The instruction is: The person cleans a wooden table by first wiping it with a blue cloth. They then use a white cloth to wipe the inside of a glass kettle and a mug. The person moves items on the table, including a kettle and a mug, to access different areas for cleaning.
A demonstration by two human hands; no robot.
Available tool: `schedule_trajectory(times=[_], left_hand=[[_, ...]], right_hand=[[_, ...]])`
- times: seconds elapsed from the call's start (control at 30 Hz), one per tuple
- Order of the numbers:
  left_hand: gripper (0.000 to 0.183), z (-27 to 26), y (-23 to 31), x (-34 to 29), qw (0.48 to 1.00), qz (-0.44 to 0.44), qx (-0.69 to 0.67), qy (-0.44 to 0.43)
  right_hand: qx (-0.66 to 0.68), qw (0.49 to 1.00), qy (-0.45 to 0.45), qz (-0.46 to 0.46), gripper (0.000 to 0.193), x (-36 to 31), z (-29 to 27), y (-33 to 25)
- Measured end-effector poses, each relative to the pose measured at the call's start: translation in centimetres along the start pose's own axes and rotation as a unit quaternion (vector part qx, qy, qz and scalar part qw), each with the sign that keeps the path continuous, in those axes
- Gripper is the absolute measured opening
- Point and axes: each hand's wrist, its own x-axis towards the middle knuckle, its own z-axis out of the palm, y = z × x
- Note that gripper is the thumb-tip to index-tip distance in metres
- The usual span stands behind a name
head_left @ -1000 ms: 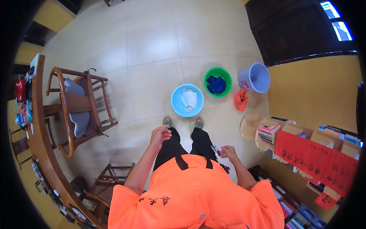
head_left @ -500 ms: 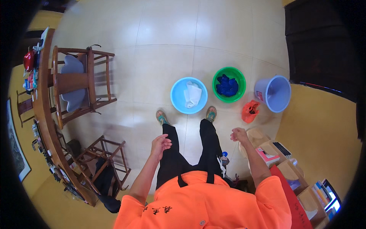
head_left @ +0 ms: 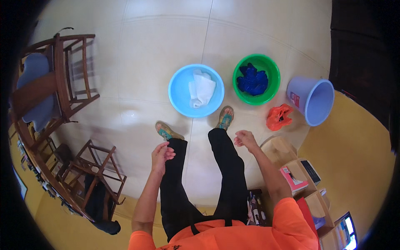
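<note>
My left hand (head_left: 161, 156) hangs over my left knee, its fingers loosely bent and apart, holding nothing. On the other side, my right hand (head_left: 246, 140) is in the air beside my right leg, also empty with slack fingers. In front of my feet stands a light blue basin (head_left: 176, 91) with a white cloth (head_left: 202, 90) in it. To its right is a green basin (head_left: 276, 79) holding a dark blue cloth (head_left: 252, 80). An orange plastic bag (head_left: 278, 117), its top gaping, is the thing nearest my right hand on the floor. Neither hand touches any of these.
A pale purple bucket (head_left: 298, 96) stands tilted in view at the right, near the yellow wall (head_left: 350, 137). Wooden shelves (head_left: 280, 146) with books run along my right side. On the left are a wooden chair (head_left: 62, 83) and another chair (head_left: 96, 171) beside a long table.
My view has come lower and nearer the floor, so the basins look larger. My right hand has come in toward my leg. Both hands stay empty.
</note>
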Motion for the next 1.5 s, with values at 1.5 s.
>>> schedule_trajectory(times=[1.5], left_hand=[[0.032,48.8,-2.2,21.7,0.987,0.065,0.02,-0.143]], right_hand=[[0.345,0.786,0.256,-0.445,0.031,4.8,-17.8,-10.1]])
